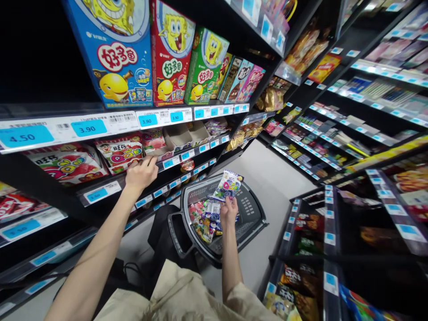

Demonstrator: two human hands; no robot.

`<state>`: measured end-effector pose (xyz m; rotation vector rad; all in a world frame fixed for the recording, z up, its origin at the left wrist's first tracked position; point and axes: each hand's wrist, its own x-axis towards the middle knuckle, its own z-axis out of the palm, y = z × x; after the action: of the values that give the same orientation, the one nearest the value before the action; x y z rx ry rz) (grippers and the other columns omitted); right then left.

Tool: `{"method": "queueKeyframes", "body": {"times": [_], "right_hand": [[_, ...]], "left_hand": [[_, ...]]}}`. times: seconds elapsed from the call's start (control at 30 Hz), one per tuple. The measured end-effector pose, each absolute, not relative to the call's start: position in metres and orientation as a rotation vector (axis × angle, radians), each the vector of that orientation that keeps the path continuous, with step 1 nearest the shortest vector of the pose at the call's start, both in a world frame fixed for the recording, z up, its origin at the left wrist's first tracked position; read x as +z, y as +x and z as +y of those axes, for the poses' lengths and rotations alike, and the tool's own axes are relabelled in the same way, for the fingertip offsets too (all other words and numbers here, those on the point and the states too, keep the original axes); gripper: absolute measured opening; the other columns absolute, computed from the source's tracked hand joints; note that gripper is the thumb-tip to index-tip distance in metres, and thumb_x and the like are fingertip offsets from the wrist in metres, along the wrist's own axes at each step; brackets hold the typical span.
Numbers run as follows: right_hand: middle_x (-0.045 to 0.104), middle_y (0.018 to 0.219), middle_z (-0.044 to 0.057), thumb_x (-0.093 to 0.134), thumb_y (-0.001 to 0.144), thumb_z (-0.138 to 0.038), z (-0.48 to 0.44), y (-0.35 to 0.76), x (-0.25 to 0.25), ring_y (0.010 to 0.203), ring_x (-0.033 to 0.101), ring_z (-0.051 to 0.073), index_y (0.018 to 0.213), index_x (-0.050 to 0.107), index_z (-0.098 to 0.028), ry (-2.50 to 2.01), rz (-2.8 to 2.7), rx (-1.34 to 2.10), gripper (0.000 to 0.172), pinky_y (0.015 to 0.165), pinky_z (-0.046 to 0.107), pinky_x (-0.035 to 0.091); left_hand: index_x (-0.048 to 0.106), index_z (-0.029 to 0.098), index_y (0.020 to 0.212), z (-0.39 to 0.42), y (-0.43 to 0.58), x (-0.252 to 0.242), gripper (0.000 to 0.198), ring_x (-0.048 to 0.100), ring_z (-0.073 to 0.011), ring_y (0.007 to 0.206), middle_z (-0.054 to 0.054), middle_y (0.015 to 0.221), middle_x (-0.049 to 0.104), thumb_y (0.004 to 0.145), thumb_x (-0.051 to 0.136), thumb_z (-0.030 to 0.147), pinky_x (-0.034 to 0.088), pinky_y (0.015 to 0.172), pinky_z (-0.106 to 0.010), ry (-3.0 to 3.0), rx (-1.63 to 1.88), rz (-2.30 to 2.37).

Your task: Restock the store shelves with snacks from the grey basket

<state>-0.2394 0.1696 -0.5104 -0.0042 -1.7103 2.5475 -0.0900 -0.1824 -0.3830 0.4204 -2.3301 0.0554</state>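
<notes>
My right hand (pixel 228 211) pinches a bag of gummy candy (pixel 227 185), white and purple with colourful lettering, and holds it up over a dark grey shopping basket (pixel 256 225). Inside the basket lie several small candy bags (pixel 200 218) in pink, yellow and blue wrappers. At the lower shelf on the left, my left hand (pixel 142 173) has its fingers curled over the front edge, next to a white-and-red gummy bag (pixel 119 154). A pink gummy bag (pixel 154 140) stands just behind those fingers. What lies under the left fingertips is partly hidden.
Snack boxes in blue (pixel 115 58), red (pixel 170 58) and green (pixel 205 67) stand on the shelf above. Open cardboard trays (pixel 179 136) sit right of the left hand. More stocked shelves (pixel 368 98) line the far right, with a low rack (pixel 306 240) nearer.
</notes>
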Motion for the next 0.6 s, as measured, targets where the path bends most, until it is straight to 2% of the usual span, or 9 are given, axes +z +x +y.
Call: {"method": "queueKeyframes", "body": {"times": [0.1,0.2,0.43,0.6], "right_hand": [[0.078,0.106,0.004,0.091,0.065,-0.038,0.156,-0.242,-0.487,0.100,0.075,0.021,0.118,0.066,-0.022,0.065,-1.719,2.599,0.060,0.092,0.036,0.061],[0.080,0.106,0.005,0.092,0.063,-0.037,0.141,-0.248,-0.481,0.103,0.075,0.023,0.118,0.068,-0.020,0.045,-1.807,2.626,0.062,0.097,0.038,0.060],[0.081,0.106,0.009,0.095,0.058,-0.040,0.117,-0.266,-0.513,0.100,0.077,0.027,0.107,0.075,-0.016,-0.042,-2.067,2.744,0.058,0.091,0.039,0.063],[0.082,0.101,0.007,0.095,0.057,-0.037,0.119,-0.274,-0.546,0.096,0.079,0.027,0.101,0.076,-0.017,-0.082,-2.332,2.804,0.052,0.086,0.038,0.064]], "left_hand": [[0.073,0.022,0.122,-0.182,-0.090,-0.382,0.038,0.073,-0.0276,0.078,-0.014,0.112,0.078,0.089,0.053,0.021,0.045,0.070,-0.039,0.414,0.008,-2.324],[0.073,0.022,0.119,-0.182,-0.090,-0.382,0.036,0.072,-0.0255,0.073,-0.013,0.111,0.078,0.088,0.054,0.021,0.045,0.068,-0.039,0.411,0.056,-2.308],[0.073,0.023,0.122,-0.183,-0.090,-0.386,0.040,0.074,-0.0255,0.076,-0.011,0.111,0.079,0.087,0.055,0.020,0.048,0.070,-0.038,0.420,0.206,-2.298],[0.073,0.025,0.128,-0.184,-0.088,-0.387,0.042,0.075,-0.0226,0.075,-0.010,0.117,0.079,0.090,0.054,0.021,0.050,0.070,-0.035,0.460,0.183,-2.329]]}}
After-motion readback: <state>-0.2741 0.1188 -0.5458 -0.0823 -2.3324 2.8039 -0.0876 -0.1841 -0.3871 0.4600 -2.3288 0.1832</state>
